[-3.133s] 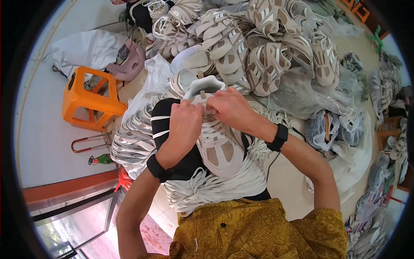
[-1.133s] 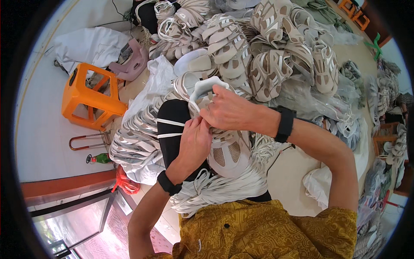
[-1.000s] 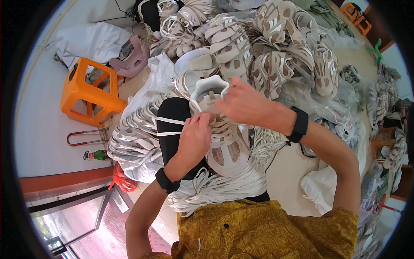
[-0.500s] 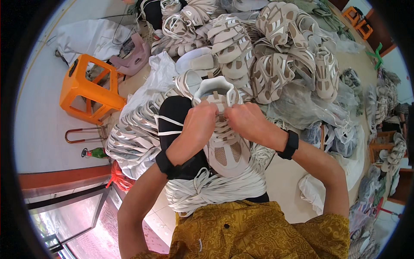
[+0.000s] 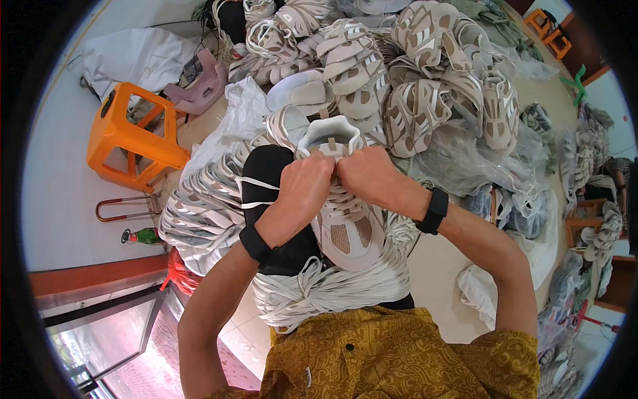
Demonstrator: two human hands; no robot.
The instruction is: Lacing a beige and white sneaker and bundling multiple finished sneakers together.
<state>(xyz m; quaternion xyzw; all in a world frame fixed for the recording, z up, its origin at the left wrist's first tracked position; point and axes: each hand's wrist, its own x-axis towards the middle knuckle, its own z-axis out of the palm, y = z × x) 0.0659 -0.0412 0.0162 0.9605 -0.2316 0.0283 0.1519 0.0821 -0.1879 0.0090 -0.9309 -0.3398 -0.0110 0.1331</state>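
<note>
A beige and white sneaker upper [image 5: 349, 239] lies on my lap, its toe toward me and its padded collar away. White shoelace [image 5: 342, 206] crosses its front in rows. Both my left hand [image 5: 308, 181] and my right hand [image 5: 369, 173] are closed at the top of the lacing, knuckles nearly touching, pinching the shoelace; their fingertips are hidden. Loose white lace strands [image 5: 259, 183] stretch left from beside my left hand over my black-covered leg. Across my lap, below the toe, lies a thick bundle of white laces [image 5: 332, 292].
Stacked shoe uppers [image 5: 206, 206] stand to my left, with more heaped uppers [image 5: 419, 106] ahead. Clear plastic bags [image 5: 465, 159] lie at the right. Farther left are an orange stool [image 5: 136, 136], a mauve plastic seat [image 5: 199, 86] and a green bottle [image 5: 143, 235].
My hands have come closer together at the top of the lacing, the right one moving left. The whole view has shifted slightly.
</note>
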